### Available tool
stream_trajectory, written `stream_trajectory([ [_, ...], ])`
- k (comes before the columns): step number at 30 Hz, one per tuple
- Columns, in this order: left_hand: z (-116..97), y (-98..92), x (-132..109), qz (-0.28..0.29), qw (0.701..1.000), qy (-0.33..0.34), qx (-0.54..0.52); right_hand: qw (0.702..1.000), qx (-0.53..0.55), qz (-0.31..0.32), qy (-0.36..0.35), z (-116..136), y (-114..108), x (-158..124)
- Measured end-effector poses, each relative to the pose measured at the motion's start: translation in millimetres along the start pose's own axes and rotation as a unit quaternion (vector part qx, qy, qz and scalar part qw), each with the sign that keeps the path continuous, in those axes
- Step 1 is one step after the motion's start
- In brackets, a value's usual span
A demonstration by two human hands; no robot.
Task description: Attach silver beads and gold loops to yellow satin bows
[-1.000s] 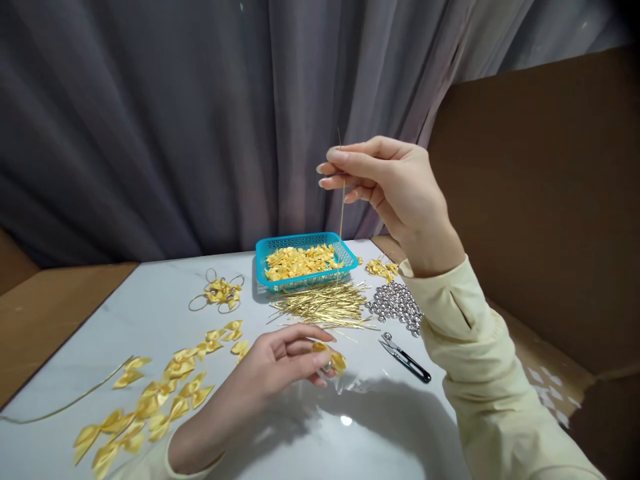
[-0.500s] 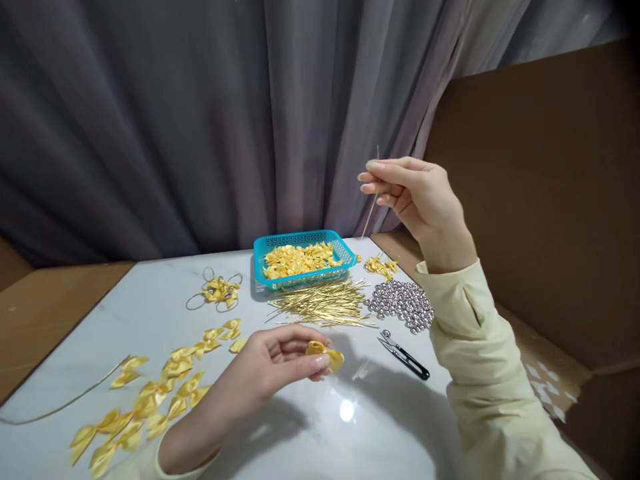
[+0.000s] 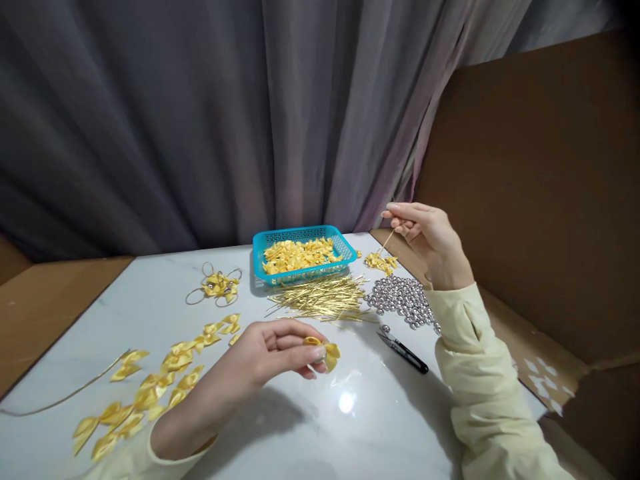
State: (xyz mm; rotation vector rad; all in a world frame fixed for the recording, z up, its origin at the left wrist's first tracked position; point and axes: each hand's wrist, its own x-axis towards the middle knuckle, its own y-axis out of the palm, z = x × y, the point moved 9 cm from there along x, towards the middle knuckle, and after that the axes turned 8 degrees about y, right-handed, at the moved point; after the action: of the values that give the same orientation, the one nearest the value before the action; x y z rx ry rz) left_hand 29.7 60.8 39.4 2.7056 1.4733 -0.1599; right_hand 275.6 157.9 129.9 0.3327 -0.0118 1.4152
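My left hand (image 3: pixel 273 357) rests low over the white table (image 3: pixel 310 420) and pinches a small yellow ribbon bow (image 3: pixel 324 351) between thumb and fingers. My right hand (image 3: pixel 425 233) is raised at the far right edge of the table, its fingers closed on a thin gold wire (image 3: pixel 386 244) that slants down toward a small heap of yellow bows (image 3: pixel 381 263). A pile of gold wires (image 3: pixel 320 300) lies in front of a blue basket (image 3: pixel 300 235) filled with yellow bows.
Silver beads (image 3: pixel 403 300) are heaped by my right wrist, with small black snips (image 3: pixel 403 348) in front of them. A string of yellow bows (image 3: pixel 160 380) runs along the left. A finished bow cluster with wire loops (image 3: pixel 216 287) lies behind. Brown cardboard (image 3: pixel 540 200) stands at right.
My right hand has come down and to the right with the gold wire, from high above the basket to the table's far right edge. The left hand stays put with its bow.
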Motion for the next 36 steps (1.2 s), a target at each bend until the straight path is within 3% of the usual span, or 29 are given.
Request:
stream_trajectory([
  [10,29,2.2,5,0.014,0.989,-0.092,-0.114,0.998,0.008,-0.003,0.061,-58,-2,11],
  [15,23,0.0,5,-0.004,0.995,-0.081,-0.059,0.997,-0.009,0.003,0.078,-78,-10,19],
  [20,7,-10.3,0,-0.093,0.993,-0.008,0.067,0.997,-0.030,0.006,0.065,-65,-14,13],
  [28,-11,-8.8,-9,-0.122,0.987,0.035,0.096,0.983,-0.177,-0.023,-0.038,-17,-14,-16],
  [30,-11,-10.3,-8,-0.116,0.989,0.033,0.092,0.978,-0.205,0.015,-0.040,-11,0,-28],
  [33,-7,-10.0,-5,-0.082,0.992,0.021,0.094,0.962,-0.234,0.141,-0.007,-10,40,-56],
  [36,-4,-10.6,-4,-0.067,0.992,0.019,0.106,0.900,-0.319,0.292,-0.053,-5,86,-96],
])
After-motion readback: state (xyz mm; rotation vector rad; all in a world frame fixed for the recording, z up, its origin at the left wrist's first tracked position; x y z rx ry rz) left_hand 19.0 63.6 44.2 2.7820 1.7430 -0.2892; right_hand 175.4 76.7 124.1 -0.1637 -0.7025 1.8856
